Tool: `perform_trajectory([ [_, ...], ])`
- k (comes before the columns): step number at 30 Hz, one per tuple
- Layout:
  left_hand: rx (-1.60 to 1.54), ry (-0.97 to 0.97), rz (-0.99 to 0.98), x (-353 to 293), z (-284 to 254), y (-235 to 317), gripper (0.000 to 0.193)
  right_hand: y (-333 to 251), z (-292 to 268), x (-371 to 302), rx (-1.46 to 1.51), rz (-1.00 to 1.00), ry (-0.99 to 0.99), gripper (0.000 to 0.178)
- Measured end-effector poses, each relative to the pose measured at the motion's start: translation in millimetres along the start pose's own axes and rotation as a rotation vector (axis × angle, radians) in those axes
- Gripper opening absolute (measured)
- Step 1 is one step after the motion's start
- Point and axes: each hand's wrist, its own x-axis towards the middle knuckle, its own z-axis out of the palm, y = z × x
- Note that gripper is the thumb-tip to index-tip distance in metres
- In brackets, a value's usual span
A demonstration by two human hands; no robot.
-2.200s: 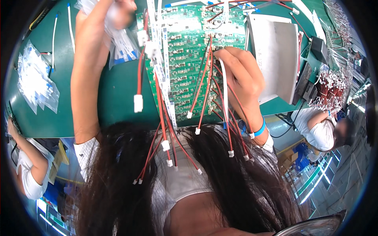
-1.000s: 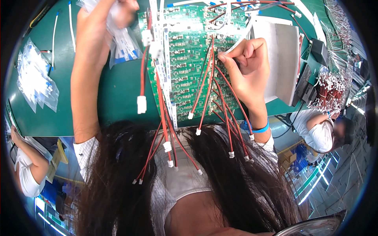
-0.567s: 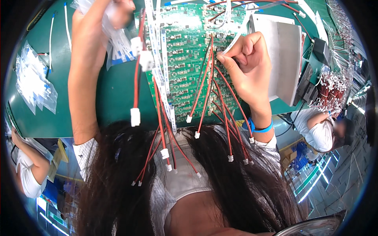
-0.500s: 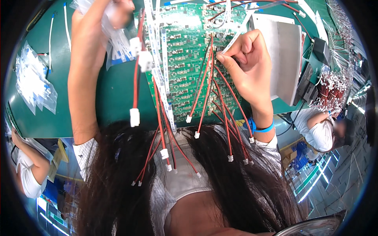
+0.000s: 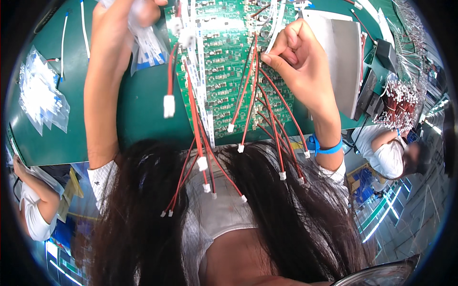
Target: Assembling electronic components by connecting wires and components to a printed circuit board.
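Observation:
My right hand (image 5: 301, 55) pinches a white flat ribbon cable (image 5: 275, 40) between thumb and forefinger, over the right part of a green circuit board panel (image 5: 224, 90). At the top left, my left hand (image 5: 136, 14) is closed on a clear plastic bag (image 5: 150, 50) of flat cables with blue ends; its fingertips are blurred and partly cut off. Red and black wires with white plugs hang over the panel's near edge, one plug (image 5: 202, 163) among them. Further white flat cables (image 5: 201, 62) run down the panel's left side. A loose white connector (image 5: 169, 106) hangs left of it.
Another bag of flat cables (image 5: 42, 95) lies at the left of the green table (image 5: 143, 114). To the right are a grey metal plate (image 5: 341, 62), a black block (image 5: 385, 55) and a bundle of red wires (image 5: 398, 102). Other people sit at both sides.
The panel and its hanging wires sit higher in the picture. My right hand has shifted slightly upward, still pinching the flat cable. The left hand and its bag have moved up a little.

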Motion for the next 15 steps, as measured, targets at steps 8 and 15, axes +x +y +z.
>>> perform_trajectory([
  [8, -0.002, -0.025, 0.025, -5.9, -1.2, 5.8, 0.026, 0.7, -2.7, 3.2, 0.041, -0.040, -0.068, 0.035],
  [15, -0.044, -0.008, 0.033, -2.5, 0.6, 6.6, 0.028, -5.0, -7.4, -7.1, 0.329, 0.057, -0.008, 0.029],
])
